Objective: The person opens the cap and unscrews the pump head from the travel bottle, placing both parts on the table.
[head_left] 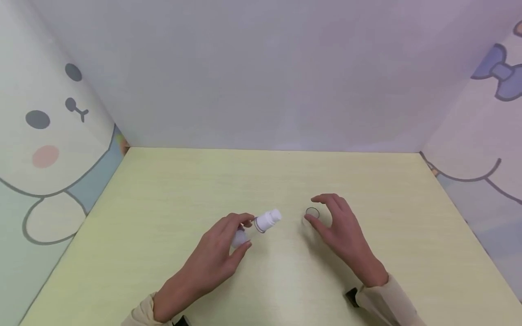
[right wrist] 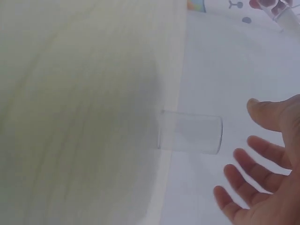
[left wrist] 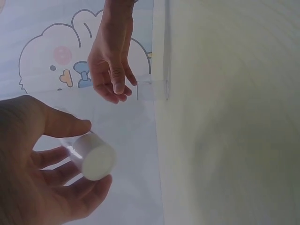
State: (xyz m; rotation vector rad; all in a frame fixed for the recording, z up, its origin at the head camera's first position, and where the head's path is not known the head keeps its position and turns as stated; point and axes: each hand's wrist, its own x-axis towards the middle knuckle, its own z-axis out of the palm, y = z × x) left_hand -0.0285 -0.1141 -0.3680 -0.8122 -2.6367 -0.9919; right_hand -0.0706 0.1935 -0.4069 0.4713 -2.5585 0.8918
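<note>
My left hand (head_left: 216, 253) holds a small pump bottle (head_left: 268, 220) tilted, its white pump top pointing up and to the right. The pale, rounded bottom (left wrist: 99, 161) of the bottle faces the left wrist camera, between the thumb and the curled fingers. A clear, open-topped plastic cap (right wrist: 190, 133) stands upright on the table. Around its rim in the head view is my right hand (head_left: 344, 231), thumb and fingers spread apart. The right wrist view shows a gap between those fingertips and the cap.
The pale yellow wood-grain table (head_left: 183, 181) is backed by a plain light wall (head_left: 269, 81). Side panels with cartoon animals (head_left: 45, 136) flank it left and right. Both wrists have light sleeves, and a small black device (head_left: 351, 297) sits at the right one.
</note>
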